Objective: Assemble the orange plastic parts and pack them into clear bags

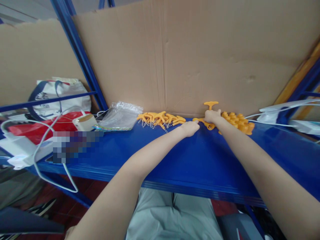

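Observation:
My right hand (212, 116) is closed around a yellow corkscrew, its T-shaped handle (211, 103) upright above my fingers. Just below that hand, a yellow piece with a ring end (211, 126) reaches left toward my other hand. My left hand (192, 128) is curled shut beside this piece; what lies in its fingers is hidden. To its left is a pile of yellow corkscrew handles (160, 117) with metal spirals toward me. Several yellow cup-shaped pieces (237, 122) stand grouped right of my right hand.
Clear plastic bags (122, 116) lie left of the pile on the blue shelf (190, 166). Further left are a white charger (85, 122), a power strip with cables (21, 150) and a cloth bag (67, 96). A cardboard sheet (187, 56) stands behind.

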The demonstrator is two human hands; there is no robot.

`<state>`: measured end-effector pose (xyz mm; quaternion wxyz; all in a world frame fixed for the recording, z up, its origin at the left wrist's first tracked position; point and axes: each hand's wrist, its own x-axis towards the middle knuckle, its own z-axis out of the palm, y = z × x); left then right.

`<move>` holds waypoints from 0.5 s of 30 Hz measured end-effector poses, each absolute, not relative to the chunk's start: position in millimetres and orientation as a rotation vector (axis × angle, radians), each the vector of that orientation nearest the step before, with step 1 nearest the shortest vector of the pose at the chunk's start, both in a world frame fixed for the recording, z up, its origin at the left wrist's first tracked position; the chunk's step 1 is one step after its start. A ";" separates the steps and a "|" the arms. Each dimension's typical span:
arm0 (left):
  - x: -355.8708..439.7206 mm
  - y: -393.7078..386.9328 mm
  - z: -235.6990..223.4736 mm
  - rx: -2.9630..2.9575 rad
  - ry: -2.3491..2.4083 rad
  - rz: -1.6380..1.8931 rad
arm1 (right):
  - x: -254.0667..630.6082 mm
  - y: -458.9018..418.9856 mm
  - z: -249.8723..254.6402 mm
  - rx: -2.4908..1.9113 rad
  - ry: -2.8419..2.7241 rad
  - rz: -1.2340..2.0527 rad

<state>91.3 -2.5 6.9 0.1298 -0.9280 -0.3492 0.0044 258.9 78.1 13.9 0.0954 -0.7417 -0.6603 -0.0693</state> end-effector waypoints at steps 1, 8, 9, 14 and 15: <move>90.8 -2.0 5.8 -2.695 -1.009 0.005 | 257.9 76.6 13.3 -2.268 -1.987 -0.247; 85.1 11.7 -3.3 -2.695 -0.987 -0.128 | 258.5 70.4 24.3 -2.314 -2.106 -0.195; 84.6 13.1 -3.7 -2.689 -1.004 -0.132 | 258.9 69.9 26.0 -2.342 -2.117 -0.160; 83.7 12.7 -2.9 -2.666 -1.096 -0.023 | 256.3 65.1 25.0 -2.366 -2.097 -0.147; 83.6 11.7 -2.7 -2.662 -1.102 -0.012 | 255.0 64.2 23.3 -2.360 -2.077 -0.162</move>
